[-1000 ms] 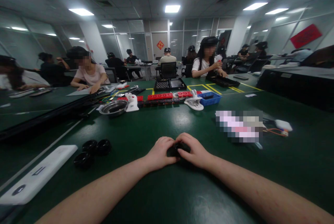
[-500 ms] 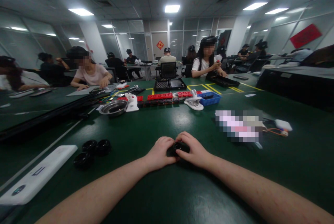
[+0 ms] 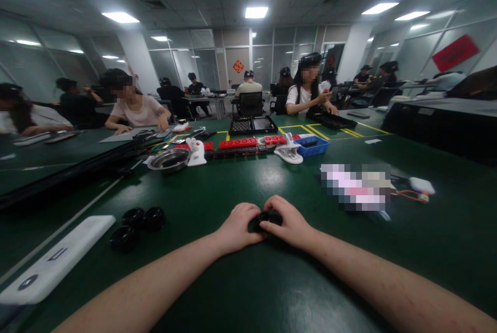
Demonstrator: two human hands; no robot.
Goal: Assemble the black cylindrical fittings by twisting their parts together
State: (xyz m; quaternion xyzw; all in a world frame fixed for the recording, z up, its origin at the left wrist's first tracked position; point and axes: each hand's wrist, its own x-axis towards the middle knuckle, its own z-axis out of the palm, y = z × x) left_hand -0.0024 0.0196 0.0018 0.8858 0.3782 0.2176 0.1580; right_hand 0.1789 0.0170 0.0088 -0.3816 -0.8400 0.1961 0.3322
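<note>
Between my two hands, low over the green table, is a small dark part (image 3: 254, 225), black and rounded with a ring-like middle. Its exact kind cannot be made out. My left hand (image 3: 237, 228) curls round its left side, thumb along the near edge. From the right, my right hand (image 3: 290, 223) is closed on the same part, with its thumb across the ring-like middle and its fingers arched over the far side. The fingers hide much of it. To the left, a group of three shiny black round pieces (image 3: 134, 217) rests on the table.
A long white device (image 3: 58, 258) lies at the left. Farther back are a metal bowl (image 3: 166, 166), red strips (image 3: 238, 143), white clips (image 3: 288, 151) and a blue tray (image 3: 319, 147). Wired parts (image 3: 421, 186) lie at the right. Co-workers sit beyond.
My right thumb and fingers have shifted slightly on the black part. My left hand stays almost still. Across the table, a co-worker's hand has moved a little.
</note>
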